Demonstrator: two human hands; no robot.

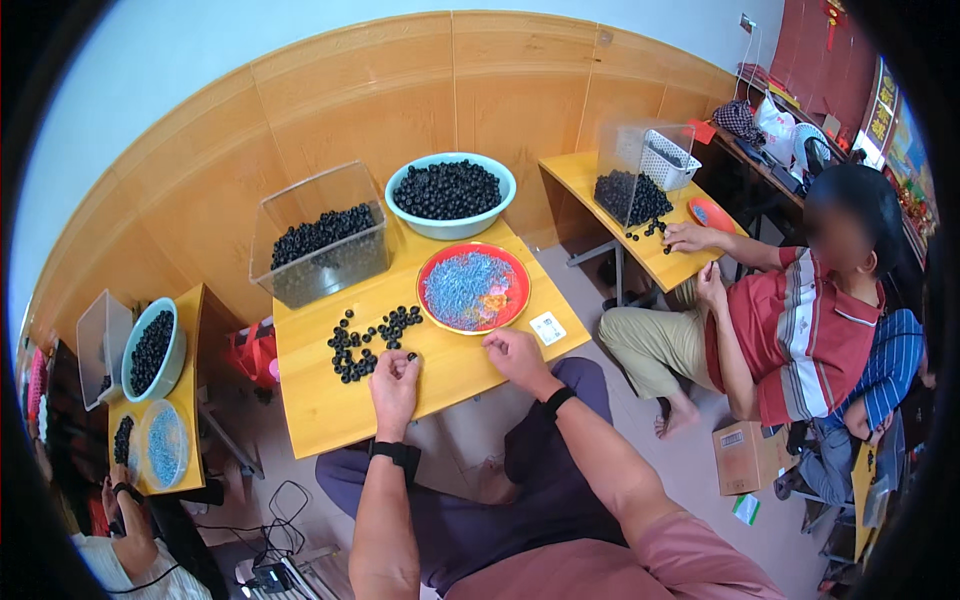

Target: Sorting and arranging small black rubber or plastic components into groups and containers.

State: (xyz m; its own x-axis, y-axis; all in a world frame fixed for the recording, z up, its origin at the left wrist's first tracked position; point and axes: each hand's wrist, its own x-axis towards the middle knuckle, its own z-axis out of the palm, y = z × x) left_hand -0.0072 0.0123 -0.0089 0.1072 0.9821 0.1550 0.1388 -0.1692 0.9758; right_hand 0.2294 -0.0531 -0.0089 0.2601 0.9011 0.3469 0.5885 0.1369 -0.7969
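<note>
mid-frame, the left hand (pixel 395 382) pinches a small round black part (pixel 411 356) beside scattered black rings (pixel 347 366); the right hand (pixel 515 356) has its fingertips closed near a red round plate (pixel 519 290) of thin pale-blue pieces (pixel 460 285), any grip unclear. upper middle, a light-blue plastic basin (pixel 450 230) and clear plastic box (pixel 350 262) hold more; finished ones can't be told apart, but scattered ones seem left.
</note>
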